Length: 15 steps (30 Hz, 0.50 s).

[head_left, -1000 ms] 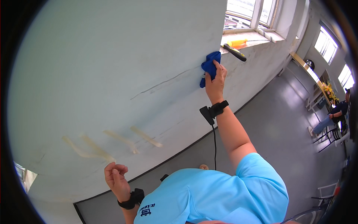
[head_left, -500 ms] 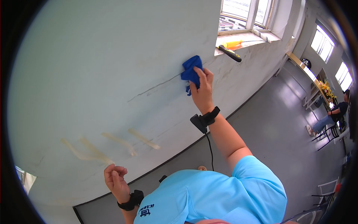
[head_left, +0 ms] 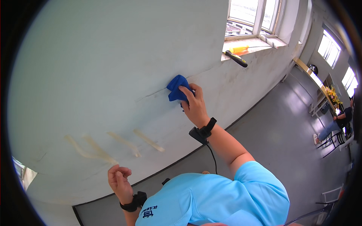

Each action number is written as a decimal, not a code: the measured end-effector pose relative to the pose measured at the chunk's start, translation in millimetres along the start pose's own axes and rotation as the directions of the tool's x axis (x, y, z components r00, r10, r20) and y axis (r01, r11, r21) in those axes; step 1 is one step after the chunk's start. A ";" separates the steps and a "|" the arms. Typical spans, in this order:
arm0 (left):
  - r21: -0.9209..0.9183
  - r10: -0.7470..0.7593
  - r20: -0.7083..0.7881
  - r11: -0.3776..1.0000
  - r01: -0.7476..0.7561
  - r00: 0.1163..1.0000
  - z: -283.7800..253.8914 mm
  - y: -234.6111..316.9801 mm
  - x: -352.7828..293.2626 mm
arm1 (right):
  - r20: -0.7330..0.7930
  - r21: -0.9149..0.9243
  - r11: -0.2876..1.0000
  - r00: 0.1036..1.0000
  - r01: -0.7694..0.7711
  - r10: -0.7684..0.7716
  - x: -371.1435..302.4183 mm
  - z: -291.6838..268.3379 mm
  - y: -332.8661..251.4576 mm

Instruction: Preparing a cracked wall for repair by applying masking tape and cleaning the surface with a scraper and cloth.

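Head view: the right hand (head_left: 194,105) grips a blue cloth (head_left: 179,88), which lies against the pale wall (head_left: 113,67) over a thin dark crack (head_left: 150,94) — below and left of the black-handled tool (head_left: 236,59) at the windowsill (head_left: 254,44). The left hand (head_left: 120,182) is loosely curled near the tape strips (head_left: 149,141) — whether it holds anything cannot be told.

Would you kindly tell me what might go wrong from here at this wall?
The black-handled tool juts past the window sill, so a bump might knock it down. The cable hanging from the right wrist strap could snag. The blue cloth under the right hand might smear the dark line.
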<state>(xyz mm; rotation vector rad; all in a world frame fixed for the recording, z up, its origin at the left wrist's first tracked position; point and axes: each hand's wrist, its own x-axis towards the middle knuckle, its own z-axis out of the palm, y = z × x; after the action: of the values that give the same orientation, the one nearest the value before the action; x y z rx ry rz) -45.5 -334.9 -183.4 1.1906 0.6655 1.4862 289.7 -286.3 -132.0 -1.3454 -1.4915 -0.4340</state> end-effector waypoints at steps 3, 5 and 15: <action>0.012 0.004 0.002 1.000 -0.004 1.000 -1.2 -1.4 -2.3 | 0.015 0.012 1.000 1.000 0.014 -0.014 -5.1 -2.8 -3.1; 0.014 0.008 -0.002 1.000 -0.008 1.000 -1.8 -1.6 -3.7 | 0.039 -0.009 0.999 0.998 0.048 -0.048 -4.4 -2.6 -5.2; 0.006 0.004 -0.002 1.000 -0.004 1.000 3.4 -4.6 -0.2 | 0.058 -0.072 0.991 0.992 0.115 -0.111 -3.9 5.7 3.6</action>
<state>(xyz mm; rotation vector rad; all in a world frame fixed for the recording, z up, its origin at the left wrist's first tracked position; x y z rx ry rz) -40.6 -334.4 -186.3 1.1960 0.6697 1.4901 289.7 -282.5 -138.9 -1.3449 -1.6156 -0.5345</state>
